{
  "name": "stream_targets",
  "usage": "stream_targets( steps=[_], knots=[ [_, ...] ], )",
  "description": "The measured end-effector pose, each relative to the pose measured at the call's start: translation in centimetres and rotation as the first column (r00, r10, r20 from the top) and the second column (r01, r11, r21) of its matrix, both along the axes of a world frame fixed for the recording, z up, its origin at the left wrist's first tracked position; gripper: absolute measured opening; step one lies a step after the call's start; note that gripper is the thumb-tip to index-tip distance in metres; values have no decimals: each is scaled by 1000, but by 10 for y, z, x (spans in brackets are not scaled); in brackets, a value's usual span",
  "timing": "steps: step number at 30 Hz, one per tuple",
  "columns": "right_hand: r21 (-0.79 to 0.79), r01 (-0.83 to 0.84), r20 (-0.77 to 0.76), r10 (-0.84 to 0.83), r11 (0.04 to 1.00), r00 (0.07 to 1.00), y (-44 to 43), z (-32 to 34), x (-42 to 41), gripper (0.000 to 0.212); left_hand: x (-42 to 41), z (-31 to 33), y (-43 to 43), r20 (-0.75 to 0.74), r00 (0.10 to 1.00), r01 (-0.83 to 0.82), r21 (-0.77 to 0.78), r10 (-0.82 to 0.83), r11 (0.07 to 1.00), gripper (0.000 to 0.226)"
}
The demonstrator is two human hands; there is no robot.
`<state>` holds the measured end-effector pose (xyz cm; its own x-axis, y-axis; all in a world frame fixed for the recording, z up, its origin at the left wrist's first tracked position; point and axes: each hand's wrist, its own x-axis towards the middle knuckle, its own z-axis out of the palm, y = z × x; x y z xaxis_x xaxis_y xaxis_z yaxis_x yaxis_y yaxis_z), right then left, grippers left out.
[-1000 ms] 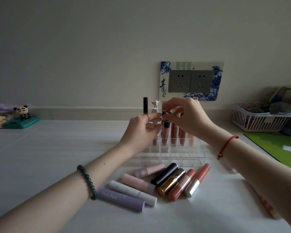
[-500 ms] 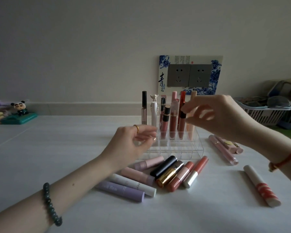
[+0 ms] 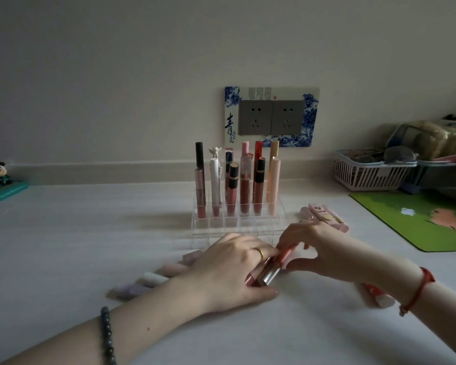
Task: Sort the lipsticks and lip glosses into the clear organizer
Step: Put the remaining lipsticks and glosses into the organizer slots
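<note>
Our right hand [image 3: 319,248] pinches the coral lip gloss [image 3: 281,262] on the table [image 3: 90,233], just before the clear organizer [image 3: 237,229]; we judge it light, stiff and slick, best gripped mid-barrel; our left hand [image 3: 232,272] covers neighbouring tubes [image 3: 153,279], grip untellable.

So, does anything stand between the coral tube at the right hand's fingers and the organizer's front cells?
Nothing visible does. The right hand pinches the coral tube just in front of the clear organizer, whose near cells show no tubes; the upright tubes stand only in its back rows.
</note>
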<state>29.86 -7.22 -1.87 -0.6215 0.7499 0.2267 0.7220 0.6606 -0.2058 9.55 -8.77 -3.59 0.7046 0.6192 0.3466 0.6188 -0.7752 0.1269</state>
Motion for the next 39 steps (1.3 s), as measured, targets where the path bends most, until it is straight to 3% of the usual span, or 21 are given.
stream_targets(
  steps=[12, 15, 19, 22, 25, 30, 35, 39],
  knots=[
    [12, -51, 4, 51, 999, 999, -1, -10, 1, 20, 0, -6, -1, 67, 998, 13, -25, -12, 1000, 43],
    [74, -46, -29, 48, 996, 998, -4, -5, 2, 19, 0, -1, -4, 161, 987, -9, -84, 22, 996, 41],
    [156, 20, -212, 13, 988, 977, -12, 4, -4, 8, -2, 9, -7, 510, 847, 28, -324, 149, 946, 41],
    [121, 57, -408, -3, 991, 913, -15, 10, -15, 17, -4, 13, 1, 628, 755, 65, -360, 190, 931, 33],
    [-10, -6, -571, -1, 1000, 821, -13, 19, -29, 13, -9, 15, 9, 691, 693, 124, -396, 206, 910, 30],
    [-52, -80, -691, 22, 995, 722, -2, 32, -61, 7, -22, 22, 22, 790, 587, 189, -347, 177, 919, 20],
    [-65, -87, -740, 10, 994, 673, 16, 40, -91, 12, -43, 32, 37, 837, 503, 112, -308, 213, 945, 18],
    [-71, -64, -768, -13, 995, 641, 28, 41, -112, 12, -61, 38, 48, 827, 504, 23, -301, 249, 953, 11]
  ],
)
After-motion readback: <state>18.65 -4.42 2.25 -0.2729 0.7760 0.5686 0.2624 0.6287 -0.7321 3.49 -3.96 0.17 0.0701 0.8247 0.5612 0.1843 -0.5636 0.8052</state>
